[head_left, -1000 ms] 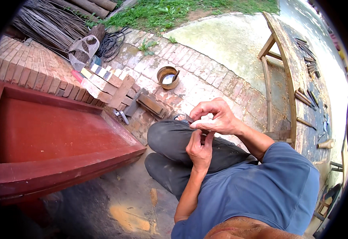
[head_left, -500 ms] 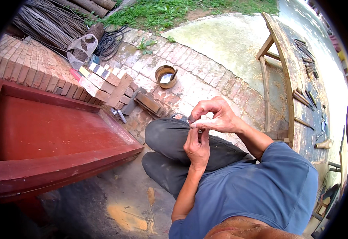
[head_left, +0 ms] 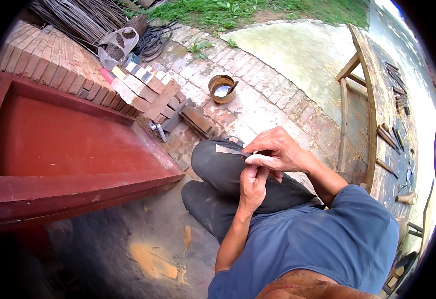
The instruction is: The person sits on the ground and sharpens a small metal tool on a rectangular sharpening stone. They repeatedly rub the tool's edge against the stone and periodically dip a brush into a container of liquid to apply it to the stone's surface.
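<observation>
My right hand [head_left: 276, 149] is closed with thumb and fingers on a chisel [head_left: 228, 150], whose flat, pale metal blade widens toward its end and points left over my knee. Right below it, my left hand [head_left: 253, 187] is closed too, its thumb and fingertips pressed together against the right hand's fingers. What lies between the left fingertips is hidden. Both hands hover above my dark trousers [head_left: 213, 162], close to the raised knee.
On the left stands a red wooden tray-like frame [head_left: 73, 187] beside stacked bricks [head_left: 143, 92]. A rusty round pot [head_left: 221, 89] with pale liquid and a stick sits on the brick paving. Dark rectangular blocks [head_left: 196, 119] lie nearer. At right, a workbench [head_left: 370, 99] carries several tools [head_left: 387, 137].
The chisel's blade now shows flat and points left, where only a small dark end showed before. My right hand has turned over it. The whole view has shifted slightly.
</observation>
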A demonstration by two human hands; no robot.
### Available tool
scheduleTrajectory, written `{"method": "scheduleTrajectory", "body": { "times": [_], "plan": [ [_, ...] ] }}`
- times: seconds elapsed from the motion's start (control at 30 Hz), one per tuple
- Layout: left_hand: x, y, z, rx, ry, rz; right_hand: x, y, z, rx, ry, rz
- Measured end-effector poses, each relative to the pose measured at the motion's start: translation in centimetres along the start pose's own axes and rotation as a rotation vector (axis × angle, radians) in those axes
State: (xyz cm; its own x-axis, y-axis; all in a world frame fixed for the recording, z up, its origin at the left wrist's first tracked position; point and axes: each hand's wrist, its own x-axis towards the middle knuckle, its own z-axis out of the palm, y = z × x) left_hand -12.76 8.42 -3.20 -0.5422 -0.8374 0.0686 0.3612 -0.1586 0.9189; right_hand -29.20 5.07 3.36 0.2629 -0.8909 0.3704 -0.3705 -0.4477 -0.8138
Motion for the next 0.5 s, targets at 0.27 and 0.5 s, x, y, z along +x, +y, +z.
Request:
{"method": "scheduleTrajectory", "body": {
  "times": [0.27, 0.5],
  "plan": [
    [-0.4, 3.5, 0.5, 0.292, 0.313, -0.074, 1.1, -0.1, 0.4, -0.086, 0.034, 0.113],
    [-0.4, 7.9, -5.8, 0.680, 0.764, 0.211, 3.6, 2.4, 0.2, 0.203, 0.209, 0.437]
  ]
}}
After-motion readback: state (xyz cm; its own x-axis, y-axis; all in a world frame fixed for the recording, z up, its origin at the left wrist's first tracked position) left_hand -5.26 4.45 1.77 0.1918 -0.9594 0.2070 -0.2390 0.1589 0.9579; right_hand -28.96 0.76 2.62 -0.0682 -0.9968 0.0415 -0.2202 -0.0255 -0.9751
